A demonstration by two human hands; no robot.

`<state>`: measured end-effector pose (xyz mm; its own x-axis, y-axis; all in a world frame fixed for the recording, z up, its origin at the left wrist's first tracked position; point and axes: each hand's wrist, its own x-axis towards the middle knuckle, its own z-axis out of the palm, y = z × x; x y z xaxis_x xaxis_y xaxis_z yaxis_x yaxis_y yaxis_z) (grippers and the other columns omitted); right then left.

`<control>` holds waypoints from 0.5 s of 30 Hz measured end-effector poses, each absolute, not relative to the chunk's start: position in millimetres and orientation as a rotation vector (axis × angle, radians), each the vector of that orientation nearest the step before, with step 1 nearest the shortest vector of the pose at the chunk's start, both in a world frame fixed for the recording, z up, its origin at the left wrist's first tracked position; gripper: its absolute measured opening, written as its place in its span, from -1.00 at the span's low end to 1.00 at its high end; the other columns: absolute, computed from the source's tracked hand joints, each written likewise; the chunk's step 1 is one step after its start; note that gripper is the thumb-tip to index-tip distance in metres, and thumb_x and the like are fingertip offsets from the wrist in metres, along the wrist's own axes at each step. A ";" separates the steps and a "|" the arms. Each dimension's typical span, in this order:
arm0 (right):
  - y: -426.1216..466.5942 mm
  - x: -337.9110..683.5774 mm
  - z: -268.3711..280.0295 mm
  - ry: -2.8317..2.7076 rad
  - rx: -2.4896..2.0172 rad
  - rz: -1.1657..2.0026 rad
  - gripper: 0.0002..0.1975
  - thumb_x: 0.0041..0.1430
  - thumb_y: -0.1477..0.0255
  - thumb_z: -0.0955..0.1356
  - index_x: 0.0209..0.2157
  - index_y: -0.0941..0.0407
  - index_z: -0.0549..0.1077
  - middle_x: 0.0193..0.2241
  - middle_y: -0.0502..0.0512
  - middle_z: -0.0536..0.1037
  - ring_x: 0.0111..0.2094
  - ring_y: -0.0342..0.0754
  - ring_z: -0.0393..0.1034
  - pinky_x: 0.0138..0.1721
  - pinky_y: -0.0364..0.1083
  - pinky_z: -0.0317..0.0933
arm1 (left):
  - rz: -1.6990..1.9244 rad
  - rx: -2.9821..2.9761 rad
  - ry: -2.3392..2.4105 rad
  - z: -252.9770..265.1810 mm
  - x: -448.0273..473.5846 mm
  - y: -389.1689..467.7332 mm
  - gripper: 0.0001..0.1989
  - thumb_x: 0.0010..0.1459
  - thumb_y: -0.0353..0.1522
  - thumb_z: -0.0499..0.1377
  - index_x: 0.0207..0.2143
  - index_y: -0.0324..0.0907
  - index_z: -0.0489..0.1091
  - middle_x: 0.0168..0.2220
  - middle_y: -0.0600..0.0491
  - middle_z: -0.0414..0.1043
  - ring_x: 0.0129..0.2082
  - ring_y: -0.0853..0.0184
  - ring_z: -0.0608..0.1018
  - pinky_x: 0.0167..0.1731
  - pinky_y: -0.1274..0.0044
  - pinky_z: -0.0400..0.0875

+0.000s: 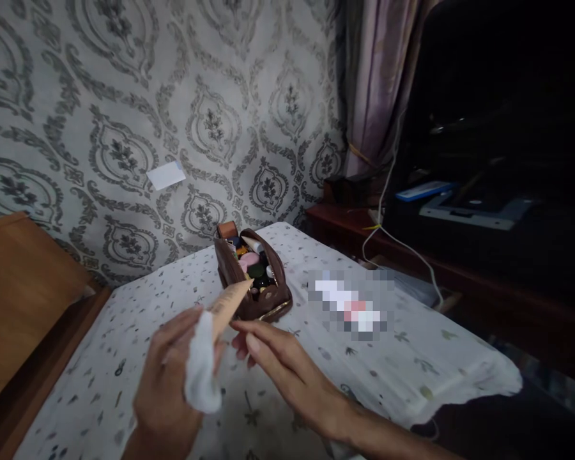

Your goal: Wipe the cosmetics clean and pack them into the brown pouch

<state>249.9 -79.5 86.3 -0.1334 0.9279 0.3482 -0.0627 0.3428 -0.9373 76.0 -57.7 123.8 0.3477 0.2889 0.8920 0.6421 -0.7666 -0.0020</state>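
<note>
My left hand (170, 377) is closed round a peach-coloured tube (230, 305) with a flat end, tilted up toward the bag. A crumpled white tissue or wipe (202, 370) hangs from the same hand. Beside the tube is my right hand (282, 364), its fingers stretched toward the tube's lower side; whether they touch it I cannot tell. Just beyond both hands, an unzipped brown cosmetics bag (281, 278) stands on the table, packed with small bottles, a pink round item (249, 260) and a pale tube (252, 243).
A patterned white cloth (148, 306) covers the table. On it at right lies a pixelated patch (347, 303) that hides what is there. A wooden board (23, 287) borders the left side. A dark shelf with a white cable (414, 246) stands at the right.
</note>
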 end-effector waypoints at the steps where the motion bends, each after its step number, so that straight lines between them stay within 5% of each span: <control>1: -77.0 246.3 85.0 -1.342 -0.793 1.217 -0.50 0.30 0.03 0.20 -0.17 0.14 0.54 -0.32 0.14 0.53 -0.26 -0.01 0.42 -0.23 -0.03 0.33 | -1.386 -2.294 -0.744 116.8 82.3 -57.3 -0.55 0.19 -0.48 0.20 0.13 -0.08 0.30 -0.02 -0.07 0.41 0.00 0.16 0.51 -0.07 0.33 0.53; 4: -68.7 239.9 81.8 -1.040 -0.692 1.466 -0.39 0.12 -0.13 0.29 -0.30 0.17 0.56 -0.44 0.08 0.51 -0.37 -0.07 0.39 -0.28 -0.07 0.31 | -1.314 -2.397 -0.597 95.9 92.7 -54.7 -0.55 0.22 -0.55 0.12 0.15 -0.16 0.29 0.04 -0.14 0.36 0.14 0.05 0.43 0.04 0.20 0.47; 8: -62.7 246.1 83.6 -0.766 -0.767 1.513 -0.40 -0.16 -0.10 0.48 -0.35 0.18 0.55 -0.46 0.04 0.52 -0.39 -0.10 0.38 -0.26 -0.09 0.27 | -1.217 -2.492 -0.497 80.7 97.1 -50.7 -0.55 0.24 -0.53 0.08 0.18 -0.19 0.28 0.10 -0.20 0.32 0.20 0.04 0.37 0.10 0.21 0.45; 15: -43.7 269.0 99.6 -0.760 -0.722 1.613 -0.55 -0.17 0.09 0.55 -0.46 0.20 0.49 -0.57 -0.04 0.46 -0.50 -0.18 0.33 -0.37 -0.16 0.22 | -1.216 -2.598 -0.523 74.4 101.4 -49.3 -0.50 0.32 -0.51 -0.08 0.29 -0.20 0.13 0.22 -0.30 0.25 0.28 0.00 0.27 0.14 0.14 0.39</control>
<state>269.0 -43.7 99.6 -0.1559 0.9864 -0.0527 -0.5873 -0.1354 -0.7979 101.4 -49.3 74.4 0.5932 0.2221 0.7738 0.4086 -0.9112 -0.0517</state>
